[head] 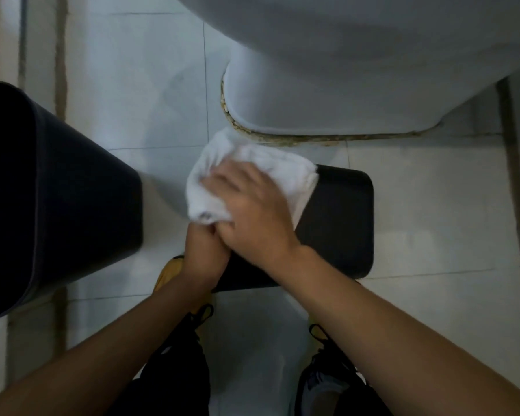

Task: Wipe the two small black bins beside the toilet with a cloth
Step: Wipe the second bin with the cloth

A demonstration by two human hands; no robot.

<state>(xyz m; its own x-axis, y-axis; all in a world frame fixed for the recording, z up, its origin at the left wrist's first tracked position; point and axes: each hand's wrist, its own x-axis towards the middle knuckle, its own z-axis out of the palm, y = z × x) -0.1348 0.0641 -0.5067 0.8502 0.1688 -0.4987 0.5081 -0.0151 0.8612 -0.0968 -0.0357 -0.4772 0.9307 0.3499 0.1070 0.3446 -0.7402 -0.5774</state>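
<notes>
**Cloth on the nearer bin, both hands at its left end**

Seen from the head cam, looking straight down. The right hand (252, 211) lay flat on a white cloth (222, 175), fingers spread and fairly straight, palm pressing the cloth down onto the top of the small black bin (336, 223) in front of the person. Nothing curled round the cloth on that side, just pressure from above. The cloth was bunched, covering the bin's left-far corner and hanging a bit past its edge over the floor.

The left hand (203, 250) sat just below and left of the right, at the bin's near-left corner, touching the right hand's heel. It looked closed, w/ the cloth's lower edge meeting it at the top, but whether it held the bin's edge, the cloth, or both can't be told; the right hand covered that spot.

The bin lay w/ a broad, flat, rounded-corner face upward, just in front of the toilet base (327, 94), not touching it. A brownish, crusty sealant line ran round the foot of the toilet.

The second black bin (60, 190) stood at the left, well apart from the hands, larger in frame, one side sloping toward the camera. Neither hand was on it.

Floor: pale tiles (150, 85) w/ thin grout lines. At bottom of frame, two shoes (327, 373) w/ yellow trim and dark laces, planted either side of centre, the left one partly under the left forearm.
</notes>
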